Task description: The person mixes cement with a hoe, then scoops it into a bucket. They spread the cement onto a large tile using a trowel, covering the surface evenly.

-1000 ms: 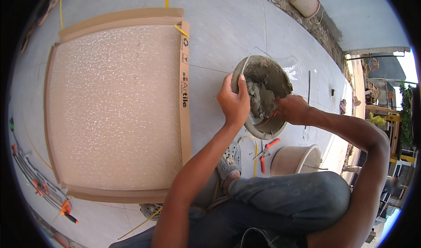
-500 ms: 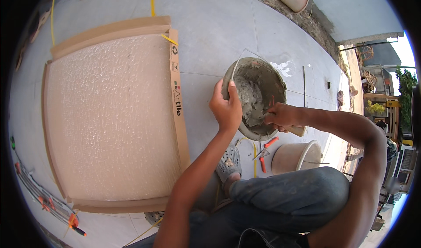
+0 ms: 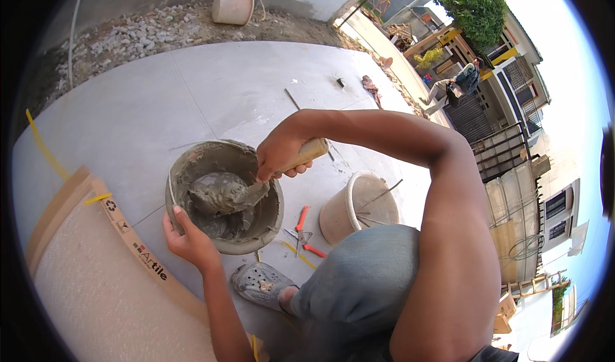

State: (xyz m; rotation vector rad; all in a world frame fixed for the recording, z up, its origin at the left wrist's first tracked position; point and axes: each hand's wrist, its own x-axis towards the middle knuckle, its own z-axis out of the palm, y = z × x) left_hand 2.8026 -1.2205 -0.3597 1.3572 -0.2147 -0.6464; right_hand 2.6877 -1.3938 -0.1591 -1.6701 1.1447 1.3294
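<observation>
My left hand point(image 3: 191, 239) grips the lower left rim of a mortar-caked bucket point(image 3: 268, 224). My right hand point(image 3: 279, 152) is closed on a trowel with a wooden handle point(image 3: 312, 149), held over the bucket's right side, its blade down among wet grey mortar point(image 3: 218, 192). A thin wire bail runs along the bucket's left side. Just below and right of the bucket, a red-handled cutting tool point(image 3: 302, 216) lies on the grey tiles point(image 3: 134, 144).
A second bucket point(image 3: 339, 214) holding rods stands beside my knee. A cardboard-framed panel point(image 3: 96, 279) lies at lower left, near my clog point(image 3: 256, 284). Beyond are rubble point(image 3: 141, 38), an upturned-looking pale bucket point(image 3: 232, 6) and a person point(image 3: 451, 90) by the street.
My view has swung toward the street, shifting the panel down-left. The trowel handle has tilted upward in my right hand. My left hand stays on the rim.
</observation>
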